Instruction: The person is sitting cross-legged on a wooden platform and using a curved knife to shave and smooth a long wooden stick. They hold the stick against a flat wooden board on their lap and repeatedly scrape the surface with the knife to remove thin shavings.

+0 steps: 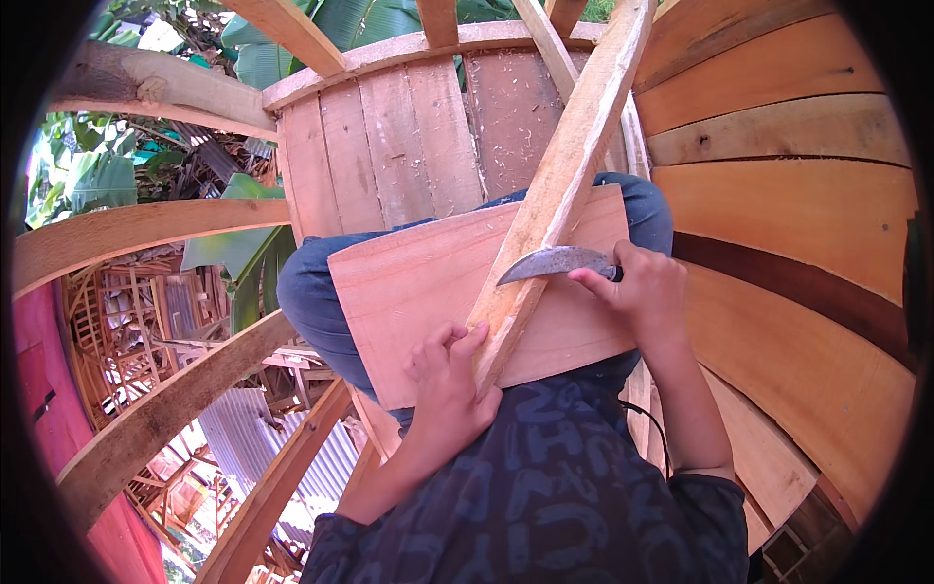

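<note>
A long wooden batten slants from my lap up and away to the far right. My left hand grips its near end, fingers on the left side and top. In my right hand is a curved knife, its handle mostly hidden by my fingers. The blade lies across the batten, a short way beyond my left hand, its tip pointing left. Pale, rough wood runs along the batten's right edge. Under the batten, a thin plywood board rests tilted over my legs.
Light wood shavings lie on the plank floor ahead. A wall of broad boards stands close on the right. Open wooden rails line the left, with corrugated metal sheets far below and banana leaves beyond.
</note>
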### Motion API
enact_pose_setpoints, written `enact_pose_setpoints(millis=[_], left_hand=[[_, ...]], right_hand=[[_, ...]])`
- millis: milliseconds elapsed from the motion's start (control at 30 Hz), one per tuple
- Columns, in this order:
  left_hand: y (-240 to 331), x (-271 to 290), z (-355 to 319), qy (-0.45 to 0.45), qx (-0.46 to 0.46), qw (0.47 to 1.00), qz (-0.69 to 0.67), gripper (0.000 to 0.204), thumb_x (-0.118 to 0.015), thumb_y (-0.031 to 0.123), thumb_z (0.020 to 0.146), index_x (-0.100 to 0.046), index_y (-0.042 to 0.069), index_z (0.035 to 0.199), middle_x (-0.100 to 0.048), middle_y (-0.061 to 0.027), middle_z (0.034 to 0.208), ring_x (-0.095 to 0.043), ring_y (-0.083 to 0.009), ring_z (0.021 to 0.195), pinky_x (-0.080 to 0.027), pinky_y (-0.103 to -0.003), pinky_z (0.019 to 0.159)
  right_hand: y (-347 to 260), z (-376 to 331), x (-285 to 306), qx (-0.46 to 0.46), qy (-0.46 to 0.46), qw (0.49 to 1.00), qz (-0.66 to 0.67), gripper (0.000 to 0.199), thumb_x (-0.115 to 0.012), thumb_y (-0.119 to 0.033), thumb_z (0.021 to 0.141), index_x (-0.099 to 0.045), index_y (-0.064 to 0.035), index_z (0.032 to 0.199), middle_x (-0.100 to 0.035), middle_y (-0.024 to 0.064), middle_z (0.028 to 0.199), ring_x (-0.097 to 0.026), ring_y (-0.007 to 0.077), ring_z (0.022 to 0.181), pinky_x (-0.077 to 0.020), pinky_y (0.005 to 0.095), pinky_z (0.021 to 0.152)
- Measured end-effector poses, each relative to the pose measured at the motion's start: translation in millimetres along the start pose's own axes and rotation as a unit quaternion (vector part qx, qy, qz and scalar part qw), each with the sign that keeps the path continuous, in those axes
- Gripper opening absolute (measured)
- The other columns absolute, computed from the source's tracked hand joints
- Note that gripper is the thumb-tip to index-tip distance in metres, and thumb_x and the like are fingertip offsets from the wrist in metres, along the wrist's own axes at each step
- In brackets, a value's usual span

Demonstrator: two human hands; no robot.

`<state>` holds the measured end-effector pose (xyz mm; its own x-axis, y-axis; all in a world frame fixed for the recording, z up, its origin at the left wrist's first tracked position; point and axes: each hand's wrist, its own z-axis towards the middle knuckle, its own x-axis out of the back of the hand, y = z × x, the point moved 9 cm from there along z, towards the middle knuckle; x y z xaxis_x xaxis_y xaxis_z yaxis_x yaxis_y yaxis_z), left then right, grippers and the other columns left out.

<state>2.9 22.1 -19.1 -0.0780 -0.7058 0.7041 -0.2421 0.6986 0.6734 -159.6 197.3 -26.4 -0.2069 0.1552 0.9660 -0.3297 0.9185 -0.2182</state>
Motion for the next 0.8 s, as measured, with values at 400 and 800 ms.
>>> enact_pose_setpoints(millis=[400,800], left_hand=[[-8,2,-6,-0.008,0.003,0.999,-0.04,0.075,-0.071,0.01,0.062,-0.042,0.012,0.131,-0.039,-0.0147,0.119,-0.038,-0.0328,0.112,-0.025,-0.046,0.093],[1,-3,2,-0.014,-0.006,1.0,0.013,0.08,-0.072,0.007,0.062,-0.04,0.01,0.135,-0.038,-0.0172,0.123,-0.038,-0.0334,0.115,-0.025,-0.046,0.094]], right_hand=[[138,20,60,-0.24,0.073,0.968,0.021,0.074,-0.046,-0.069,0.087,-0.056,0.0008,0.065,-0.053,0.021,0.058,-0.057,0.0382,0.057,-0.0413,0.0429,0.054],[4,6,1,0.003,0.017,1.0,0.01,0.074,-0.061,-0.078,0.065,-0.056,-0.0038,0.06,-0.056,0.0137,0.051,-0.06,0.0313,0.05,-0.0462,0.0396,0.047]])
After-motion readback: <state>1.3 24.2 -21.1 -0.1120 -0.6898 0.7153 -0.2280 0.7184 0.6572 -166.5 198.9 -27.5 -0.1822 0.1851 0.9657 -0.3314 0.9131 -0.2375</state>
